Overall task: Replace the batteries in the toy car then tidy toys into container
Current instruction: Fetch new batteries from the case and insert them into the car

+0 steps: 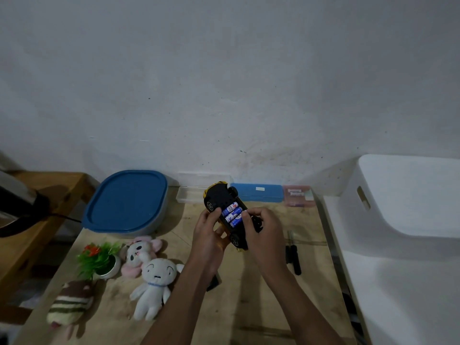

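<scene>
**A:** Head camera: where is the car?

**B:** It's held belly-up above the pale wooden table (pixel 271 307), toward its twelve o'clock edge. The yellow-and-black plastic toy car (pixel 219 199) has its bay open, with three blue-and-white cylindrical batteries (pixel 232 215) lying side by side in it.

**A:** And the hands?

**B:** The left hand (pixel 207 236) clasps the car from nine o'clock, fingers curled round the body. The right hand (pixel 263 234) comes over from three o'clock and grips the car's side, with a fingertip on the battery ends. Both forearms reach in from six o'clock.

**A:** Are the cells going in or coming out?

**B:** I can't tell. Either way, I'd keep the left clasp firm, work one cell at a time against its spring, and check polarity before closing.

**A:** What about tools?

**B:** A black-handled screwdriver (pixel 293 257) lies at four o'clock of the car. The small black piece (pixel 214 282) by the left forearm may be the cover.

**A:** And the tidying?

**B:** That isn't begun. The grey container with a blue lid (pixel 124 202) sits at ten o'clock, lid on.
</scene>
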Tool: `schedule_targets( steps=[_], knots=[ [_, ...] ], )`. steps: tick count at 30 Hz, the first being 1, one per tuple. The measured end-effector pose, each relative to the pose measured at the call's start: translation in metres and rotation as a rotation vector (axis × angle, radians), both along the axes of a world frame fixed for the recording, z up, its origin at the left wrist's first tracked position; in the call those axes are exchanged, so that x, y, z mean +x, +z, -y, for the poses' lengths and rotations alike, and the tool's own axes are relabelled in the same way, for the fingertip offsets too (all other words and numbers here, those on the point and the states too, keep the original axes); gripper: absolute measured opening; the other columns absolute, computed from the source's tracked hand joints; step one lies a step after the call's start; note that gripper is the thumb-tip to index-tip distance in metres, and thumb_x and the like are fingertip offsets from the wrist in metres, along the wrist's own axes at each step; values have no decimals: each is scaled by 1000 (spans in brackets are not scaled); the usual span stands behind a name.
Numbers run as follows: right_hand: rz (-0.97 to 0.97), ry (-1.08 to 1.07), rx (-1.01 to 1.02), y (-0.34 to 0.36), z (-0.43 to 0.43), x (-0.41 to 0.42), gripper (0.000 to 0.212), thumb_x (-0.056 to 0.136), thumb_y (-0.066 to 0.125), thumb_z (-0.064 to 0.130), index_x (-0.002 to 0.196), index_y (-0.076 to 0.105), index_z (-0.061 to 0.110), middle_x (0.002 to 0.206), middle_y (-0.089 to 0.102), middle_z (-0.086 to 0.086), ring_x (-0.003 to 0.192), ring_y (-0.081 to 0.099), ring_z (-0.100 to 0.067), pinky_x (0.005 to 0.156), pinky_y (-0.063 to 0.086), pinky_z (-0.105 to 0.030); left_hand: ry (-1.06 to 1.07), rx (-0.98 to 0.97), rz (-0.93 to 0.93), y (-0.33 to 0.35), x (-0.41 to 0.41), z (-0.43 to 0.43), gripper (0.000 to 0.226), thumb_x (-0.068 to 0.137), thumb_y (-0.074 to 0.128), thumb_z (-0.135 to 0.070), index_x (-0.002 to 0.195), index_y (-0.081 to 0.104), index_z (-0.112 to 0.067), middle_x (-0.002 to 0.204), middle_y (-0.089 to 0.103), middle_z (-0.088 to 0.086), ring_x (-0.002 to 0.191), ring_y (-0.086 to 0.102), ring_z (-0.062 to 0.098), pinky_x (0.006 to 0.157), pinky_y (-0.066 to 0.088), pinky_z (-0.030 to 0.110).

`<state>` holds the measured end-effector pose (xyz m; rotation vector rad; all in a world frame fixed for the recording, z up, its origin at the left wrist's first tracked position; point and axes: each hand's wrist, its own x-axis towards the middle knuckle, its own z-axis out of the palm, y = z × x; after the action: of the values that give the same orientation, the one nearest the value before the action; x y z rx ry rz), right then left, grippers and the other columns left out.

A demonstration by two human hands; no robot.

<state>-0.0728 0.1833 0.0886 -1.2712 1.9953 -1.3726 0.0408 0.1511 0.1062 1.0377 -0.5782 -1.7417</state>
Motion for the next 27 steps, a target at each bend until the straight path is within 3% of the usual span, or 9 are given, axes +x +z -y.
schedule_targets(
  steps=[5,10,16,20,22,24,27],
  knots=[
    [-86,45,-40,2,2,-2,14,93,57,39,90,60,26,92,59,11,87,56,-6,71,54,-29,6,-8,13,1,0,3,27,99,53,-21,123,63,-13,103,73,6,99,66,28,76,53,41],
    [-229,67,-47,-1,-1,-4,17,94,58,36,92,62,20,94,51,12,87,53,-7,71,51,-27,-3,-20,38,2,-1,3,30,99,53,-22,125,62,-12,110,70,11,99,65,29,75,53,40],
    [-349,98,-10,-2,-2,-7,25,97,51,41,98,63,19,102,55,6,91,53,-9,73,53,-31,-27,-30,52,1,0,4,31,98,53,-22,126,62,-12,111,69,13,100,64,30,76,53,40],
    [-434,139,54,3,-2,-13,32,98,46,45,102,65,19,102,56,6,89,51,-8,73,48,-26,-63,-12,46,-3,2,5,33,98,54,-23,128,62,-12,114,69,13,101,65,28,78,53,40],
    [-378,223,75,1,-2,-20,33,98,44,47,103,64,20,101,54,9,90,51,-5,72,45,-21,-77,-6,68,-5,4,8,33,98,54,-23,128,61,-11,113,68,13,98,64,27,77,53,39],
    [-197,325,43,-4,-6,-32,33,99,43,45,107,65,21,105,54,12,95,54,-2,74,46,-17,-94,-6,76,-7,6,11,33,98,54,-22,128,61,-11,111,67,12,95,65,26,73,54,38],
    [-86,226,-34,-26,-11,-57,27,100,46,38,111,67,25,110,60,13,102,57,-2,83,49,-22,-108,9,54,-12,8,15,31,98,53,-21,127,62,-11,107,67,9,94,64,26,71,55,37]
  ],
)
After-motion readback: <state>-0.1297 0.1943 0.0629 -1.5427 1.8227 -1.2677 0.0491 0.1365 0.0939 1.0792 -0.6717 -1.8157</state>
